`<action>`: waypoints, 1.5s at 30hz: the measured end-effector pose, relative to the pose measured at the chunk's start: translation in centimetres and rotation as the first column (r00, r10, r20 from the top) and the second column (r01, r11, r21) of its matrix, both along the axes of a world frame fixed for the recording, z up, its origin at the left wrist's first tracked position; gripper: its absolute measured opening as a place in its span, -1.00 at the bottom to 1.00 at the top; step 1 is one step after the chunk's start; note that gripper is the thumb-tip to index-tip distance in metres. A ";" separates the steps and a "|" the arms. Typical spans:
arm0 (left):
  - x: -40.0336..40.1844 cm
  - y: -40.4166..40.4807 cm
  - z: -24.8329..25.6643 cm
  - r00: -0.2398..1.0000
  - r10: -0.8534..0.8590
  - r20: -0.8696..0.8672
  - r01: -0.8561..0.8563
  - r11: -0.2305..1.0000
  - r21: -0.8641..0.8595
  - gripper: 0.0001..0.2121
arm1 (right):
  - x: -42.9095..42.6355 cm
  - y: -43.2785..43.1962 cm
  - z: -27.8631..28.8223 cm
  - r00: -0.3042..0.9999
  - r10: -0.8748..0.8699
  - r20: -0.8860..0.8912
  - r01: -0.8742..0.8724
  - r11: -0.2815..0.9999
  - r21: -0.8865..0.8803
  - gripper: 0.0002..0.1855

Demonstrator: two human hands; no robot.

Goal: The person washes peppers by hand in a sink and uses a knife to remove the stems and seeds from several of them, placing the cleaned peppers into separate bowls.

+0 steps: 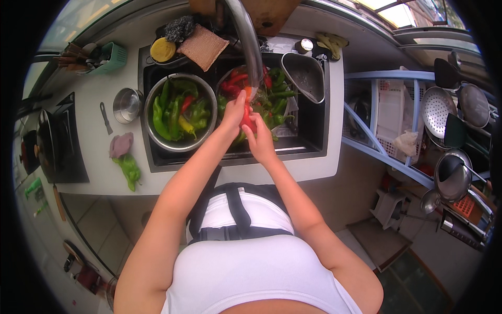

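Under the curved metal faucet (251, 43), my left hand (234, 112) grips a long red pepper (247, 114). My right hand (259, 135) touches the lower part of the same pepper, thumb and fingers around it. Water runs from the spout onto the pepper. Below and behind my hands, red and green peppers (279, 106) fill the right side of the black double sink (313, 145); my hands hide some of them. In the left basin a steel bowl (214, 114) holds several green peppers, a yellowish one and a red one.
A triangular strainer basket (304, 76) sits at the sink's right corner. Behind the sink lie a sponge (203, 47), a yellow round scrubber (162, 50) and steel wool (179, 28). On the left counter are a metal cup (127, 105), a peeler-like tool (106, 118), a cloth (121, 145) and a green pepper (128, 170).
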State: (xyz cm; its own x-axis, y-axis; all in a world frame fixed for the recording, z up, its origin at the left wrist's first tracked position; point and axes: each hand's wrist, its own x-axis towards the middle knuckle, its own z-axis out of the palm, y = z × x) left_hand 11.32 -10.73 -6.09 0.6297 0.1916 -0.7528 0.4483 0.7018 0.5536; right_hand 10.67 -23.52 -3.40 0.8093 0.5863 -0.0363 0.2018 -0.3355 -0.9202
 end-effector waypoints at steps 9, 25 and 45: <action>0.0 3.7 -0.7 0.999 0.034 0.025 -0.011 0.770 -0.639 -0.47 | 3.8 0.5 2.9 0.970 0.050 -0.236 -0.040 0.998 0.050 -0.73; -1.0 5.6 0.9 0.994 0.056 0.099 0.024 0.747 -0.665 -0.39 | 12.3 0.1 -2.5 0.816 -0.008 -0.578 -0.026 0.998 -0.050 -0.66; 3.3 2.3 -1.8 0.946 -0.279 0.164 0.274 0.960 0.050 -0.71 | 1.0 1.8 0.8 0.024 -0.020 -1.000 0.467 0.884 -0.006 -0.63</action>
